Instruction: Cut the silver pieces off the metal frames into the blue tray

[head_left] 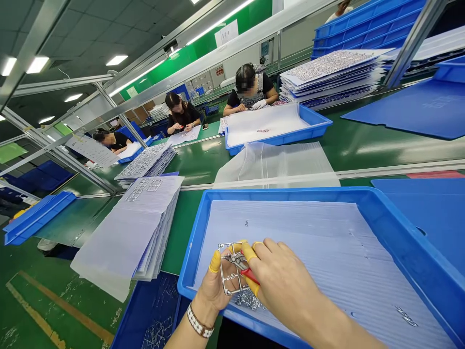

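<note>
Now left hand (pixel 212 287) curls round metal frame (pixel 231 277) over near side of blue tray (pixel 290 192), likely to hold it steady | right hand (pixel 279 269) wraps round pliers (pixel 240 264), tips at frame | tray maybe catches small bits (pixel 249 299)

The frame (pixel 231 277) looks glossy and metallic, the near tray (pixel 286 195) smooth plastic, its liner (pixel 308 247) finely ridged, the green tabletop (pixel 385 143) glossy.
</note>
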Tool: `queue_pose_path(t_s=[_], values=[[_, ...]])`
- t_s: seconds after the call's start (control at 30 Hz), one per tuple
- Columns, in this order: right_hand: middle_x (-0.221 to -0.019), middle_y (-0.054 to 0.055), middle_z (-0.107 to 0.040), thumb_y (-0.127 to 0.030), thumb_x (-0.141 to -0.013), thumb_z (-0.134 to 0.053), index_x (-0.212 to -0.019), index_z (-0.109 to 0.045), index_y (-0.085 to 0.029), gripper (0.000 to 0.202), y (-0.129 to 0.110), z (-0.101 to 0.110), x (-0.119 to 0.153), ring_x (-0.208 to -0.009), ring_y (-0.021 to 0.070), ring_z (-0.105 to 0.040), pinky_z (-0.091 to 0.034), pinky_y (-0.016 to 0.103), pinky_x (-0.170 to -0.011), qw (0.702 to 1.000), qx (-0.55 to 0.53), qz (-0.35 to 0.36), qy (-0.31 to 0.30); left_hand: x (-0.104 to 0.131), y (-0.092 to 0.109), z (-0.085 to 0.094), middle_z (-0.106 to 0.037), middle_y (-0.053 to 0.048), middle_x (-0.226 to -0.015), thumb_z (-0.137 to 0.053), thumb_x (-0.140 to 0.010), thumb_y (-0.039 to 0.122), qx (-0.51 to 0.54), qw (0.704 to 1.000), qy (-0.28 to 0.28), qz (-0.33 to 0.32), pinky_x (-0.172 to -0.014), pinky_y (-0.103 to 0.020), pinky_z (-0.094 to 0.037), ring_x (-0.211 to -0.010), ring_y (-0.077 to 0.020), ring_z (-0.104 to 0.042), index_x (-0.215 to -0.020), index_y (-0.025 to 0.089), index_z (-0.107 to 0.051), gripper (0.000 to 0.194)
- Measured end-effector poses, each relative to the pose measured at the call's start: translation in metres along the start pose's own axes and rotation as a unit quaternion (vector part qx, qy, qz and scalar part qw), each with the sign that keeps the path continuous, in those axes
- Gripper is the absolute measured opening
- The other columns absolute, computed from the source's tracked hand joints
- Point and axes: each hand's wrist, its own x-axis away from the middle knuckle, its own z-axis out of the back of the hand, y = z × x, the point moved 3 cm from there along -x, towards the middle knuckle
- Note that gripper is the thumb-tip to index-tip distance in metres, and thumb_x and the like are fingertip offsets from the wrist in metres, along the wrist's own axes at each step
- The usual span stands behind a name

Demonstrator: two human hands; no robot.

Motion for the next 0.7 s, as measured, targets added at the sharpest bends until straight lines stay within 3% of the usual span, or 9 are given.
queue_pose_path(t_s=[0.3, 0.47, 0.7], values=[[-0.071, 0.004, -0.063, -0.017, -0.068, -0.073, -0.079, -0.064, -0.020, 0.015, -0.003, 0.002, -0.002, -0.067, 0.0219, -0.055, -0.031, 0.035, -0.059, 0.999, 0.019, 0.002, -0.039, 0.000, -0.001, 0.009, -0.070, -0.014, -0.108, -0.066, -0.075, 0.059, -0.009, 1.000, 0.018, 0.004, -0.085, -0.037, -0.051, -0.095, -0.0275, -0.066, -0.116, 0.015, -0.066, 0.060], [-0.073, 0.005, -0.062, -0.024, -0.070, -0.073, -0.074, -0.061, -0.020, 0.013, -0.005, 0.002, -0.002, -0.068, 0.0224, -0.054, -0.031, 0.035, -0.059, 0.998, 0.023, 0.011, -0.055, -0.001, -0.001, 0.010, -0.068, -0.013, -0.112, -0.067, -0.075, 0.056, -0.015, 1.000, 0.026, 0.001, -0.091, -0.041, -0.048, -0.106, -0.0305, -0.061, -0.113, 0.016, -0.067, 0.055], [-0.073, 0.006, -0.061, -0.017, -0.064, -0.071, -0.075, -0.062, -0.020, 0.015, -0.007, 0.003, -0.004, -0.068, 0.0220, -0.052, -0.028, 0.035, -0.057, 0.995, 0.052, 0.024, -0.076, 0.000, 0.000, 0.008, -0.069, -0.011, -0.110, -0.070, -0.071, 0.057, -0.012, 0.999, 0.041, 0.005, -0.093, -0.042, -0.047, -0.109, -0.0310, -0.060, -0.108, 0.017, -0.069, 0.054]])
